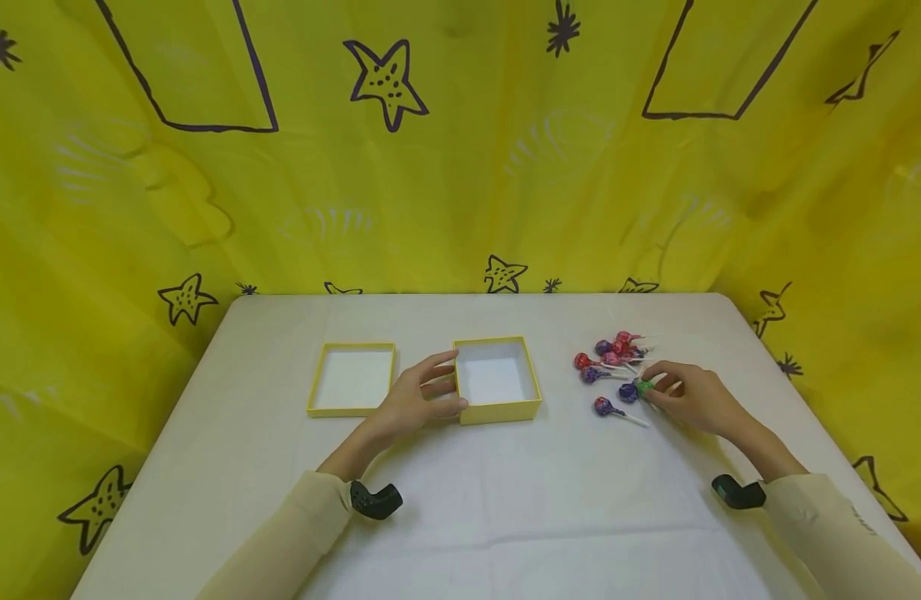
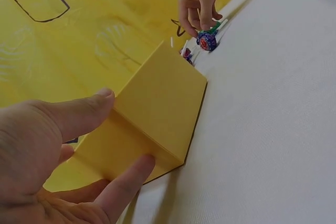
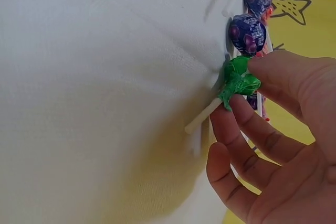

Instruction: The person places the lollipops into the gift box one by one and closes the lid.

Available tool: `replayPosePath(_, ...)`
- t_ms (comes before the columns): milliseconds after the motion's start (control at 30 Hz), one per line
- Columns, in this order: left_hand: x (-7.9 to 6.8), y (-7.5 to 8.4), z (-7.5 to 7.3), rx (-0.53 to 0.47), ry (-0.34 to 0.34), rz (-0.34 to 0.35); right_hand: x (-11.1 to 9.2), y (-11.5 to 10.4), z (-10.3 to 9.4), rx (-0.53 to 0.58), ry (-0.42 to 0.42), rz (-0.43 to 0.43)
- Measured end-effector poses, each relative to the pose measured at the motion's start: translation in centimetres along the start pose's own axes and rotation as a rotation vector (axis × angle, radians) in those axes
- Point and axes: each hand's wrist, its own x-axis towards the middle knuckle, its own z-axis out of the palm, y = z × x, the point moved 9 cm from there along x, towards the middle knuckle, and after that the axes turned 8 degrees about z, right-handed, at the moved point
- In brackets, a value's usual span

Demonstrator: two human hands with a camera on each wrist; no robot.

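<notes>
An open yellow box [image 1: 501, 412] with a white inside stands on the table. My left hand [image 1: 422, 392] rests against its left wall, fingers spread and the thumb at the front corner; the wall [image 2: 126, 150] shows close up in the left wrist view. Over at the right, my right hand [image 1: 688, 396] pinches a green-wrapped lollipop [image 3: 239, 80] between thumb and fingers, its white stick pointing away from the palm. A purple-wrapped lollipop [image 3: 248, 34] lies right beside it. Several red, pink and purple lollipops [image 1: 610, 358] lie in a loose group there.
The shallow yellow-rimmed box lid [image 1: 352, 379] lies inside up, left of the box. One purple-and-red lollipop [image 1: 604, 407] lies nearer the front than the group. A white cloth covers the table [image 1: 490, 492], and a yellow patterned curtain [image 1: 460, 183] hangs behind.
</notes>
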Motion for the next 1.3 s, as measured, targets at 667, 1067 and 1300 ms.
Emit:
replayPosePath(667, -0.2, -0.4, 0.4, -0.07, 0.045, -0.007, 0.2, -0.3, 0.0, -0.037, -0.077, -0.051)
replayPosePath(1067, -0.1, 0.1, 0.1, -0.066, 0.049, 0.02, 0.5, -4.6, -3.1, 0.006, -0.11, -0.178)
replayPosePath(1300, 0.0, 0.0, -0.2, -0.023, 0.04, 0.053, 1.4, -7.4, -4.1, 0.023, -0.142, -0.231)
